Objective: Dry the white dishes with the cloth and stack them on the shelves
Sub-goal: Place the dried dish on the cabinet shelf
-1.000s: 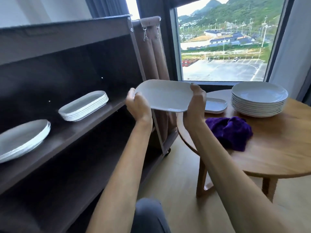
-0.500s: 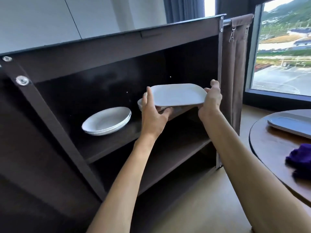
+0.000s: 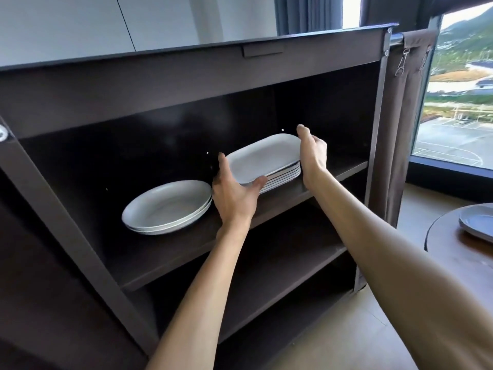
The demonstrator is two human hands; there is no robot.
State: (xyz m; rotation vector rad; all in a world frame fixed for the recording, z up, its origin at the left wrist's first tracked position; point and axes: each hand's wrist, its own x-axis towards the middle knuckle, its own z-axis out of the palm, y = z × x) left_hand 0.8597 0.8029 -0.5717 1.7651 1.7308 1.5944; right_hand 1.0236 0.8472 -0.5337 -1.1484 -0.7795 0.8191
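Note:
A white rectangular plate (image 3: pixel 262 157) lies on top of a stack of like plates (image 3: pixel 285 175) on the top shelf (image 3: pixel 202 244) of a dark cabinet. My left hand (image 3: pixel 233 193) grips its near left corner, thumb on top. My right hand (image 3: pixel 312 153) holds its right end. To the left on the same shelf sits a small stack of round white plates (image 3: pixel 166 206). The cloth is out of view.
A lower shelf (image 3: pixel 280 265) runs under the top one. A round wooden table (image 3: pixel 453 249) at the right edge bears a white dish (image 3: pixel 477 222). A brown curtain (image 3: pixel 408 108) hangs beside the cabinet, with a window behind it. Wooden floor lies below.
Both hands carried the rectangular plate from the table side into the cabinet and lowered it onto the rectangular stack. The view swung left, so the table and purple cloth left the frame.

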